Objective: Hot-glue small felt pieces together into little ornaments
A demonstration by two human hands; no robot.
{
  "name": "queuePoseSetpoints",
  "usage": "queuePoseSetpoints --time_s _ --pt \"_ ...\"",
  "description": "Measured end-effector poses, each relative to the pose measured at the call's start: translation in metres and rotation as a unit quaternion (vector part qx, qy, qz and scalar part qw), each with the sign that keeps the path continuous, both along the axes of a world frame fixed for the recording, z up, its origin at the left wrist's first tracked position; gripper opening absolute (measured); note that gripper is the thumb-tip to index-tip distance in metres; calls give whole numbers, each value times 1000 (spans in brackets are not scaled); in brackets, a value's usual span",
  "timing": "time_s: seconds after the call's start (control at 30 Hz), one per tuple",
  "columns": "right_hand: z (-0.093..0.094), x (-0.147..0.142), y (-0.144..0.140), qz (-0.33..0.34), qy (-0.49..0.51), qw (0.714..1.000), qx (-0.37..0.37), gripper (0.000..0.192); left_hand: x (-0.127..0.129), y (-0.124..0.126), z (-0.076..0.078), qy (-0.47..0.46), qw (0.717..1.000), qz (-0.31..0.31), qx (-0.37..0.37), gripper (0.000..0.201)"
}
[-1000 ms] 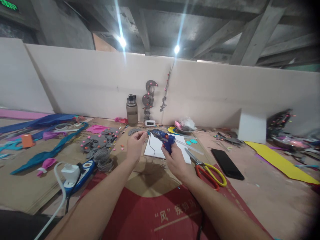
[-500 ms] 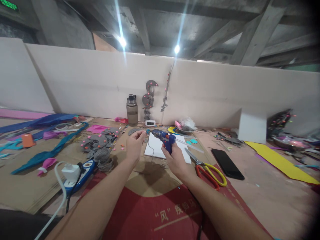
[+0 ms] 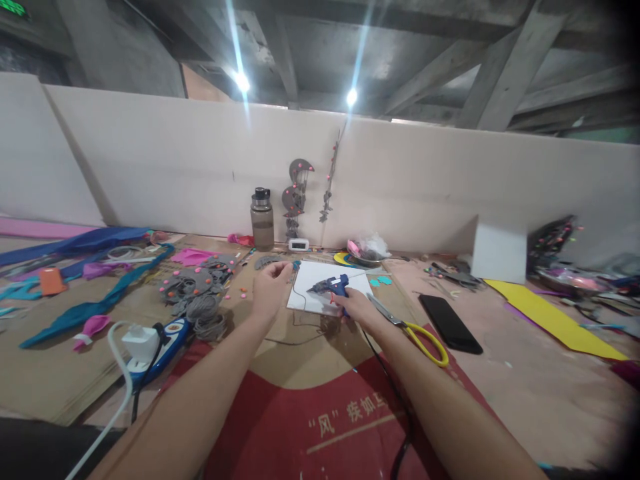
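My left hand point(image 3: 271, 287) is closed in a pinch on a small teal piece point(image 3: 296, 266) at its fingertips. A thin grey cord point(image 3: 295, 291) hangs from there and trails across the brown paper. In my right hand point(image 3: 357, 307) is a blue hot glue gun point(image 3: 337, 284), its nozzle pointing left over the white board point(image 3: 305, 275). A clear glue stick seems to extend from its back. The gun's nozzle is apart from the teal piece. Scissors point(image 3: 425, 343) lie beside my right forearm, which covers part of their handles.
At left are grey cut pieces with pink dots point(image 3: 195, 287), a coil of grey cord point(image 3: 207, 320) and a blue power strip point(image 3: 165, 350). A bottle point(image 3: 263, 223) and small digital clock point(image 3: 299, 245) stand behind. A black phone point(image 3: 450, 323) and yellow sheet point(image 3: 555, 320) lie right.
My right hand has lowered the glue gun and drawn it away from the teal piece, down over the white board. My left hand has stayed nearly in place, still pinching.
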State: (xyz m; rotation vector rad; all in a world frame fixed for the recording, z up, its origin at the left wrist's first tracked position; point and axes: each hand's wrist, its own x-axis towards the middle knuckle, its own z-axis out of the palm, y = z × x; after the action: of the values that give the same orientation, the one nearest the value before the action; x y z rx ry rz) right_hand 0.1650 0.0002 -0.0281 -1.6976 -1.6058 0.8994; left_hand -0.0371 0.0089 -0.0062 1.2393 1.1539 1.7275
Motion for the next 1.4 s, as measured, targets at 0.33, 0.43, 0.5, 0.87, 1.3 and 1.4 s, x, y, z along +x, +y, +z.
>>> queuePoseSetpoints --time_s 0.33,0.43,0.5,0.87,1.3,1.4 --pt "19 -23 -18 -26 1 944 328 16 6 -20 10 196 975 34 95 22" --pt "22 -50 -19 52 219 941 253 43 5 -22 12 267 950 59 151 16" --pt "21 -65 -15 76 340 922 171 58 4 -22 12 292 938 65 177 13" --pt "34 -72 -20 -9 200 935 292 12 5 -19 12 166 983 -20 76 19" --pt "40 -62 -29 -24 161 943 289 18 12 -24 15 119 988 -90 31 13" --pt "41 -61 -28 -29 158 946 281 15 12 -24 16 119 988 -99 31 12"
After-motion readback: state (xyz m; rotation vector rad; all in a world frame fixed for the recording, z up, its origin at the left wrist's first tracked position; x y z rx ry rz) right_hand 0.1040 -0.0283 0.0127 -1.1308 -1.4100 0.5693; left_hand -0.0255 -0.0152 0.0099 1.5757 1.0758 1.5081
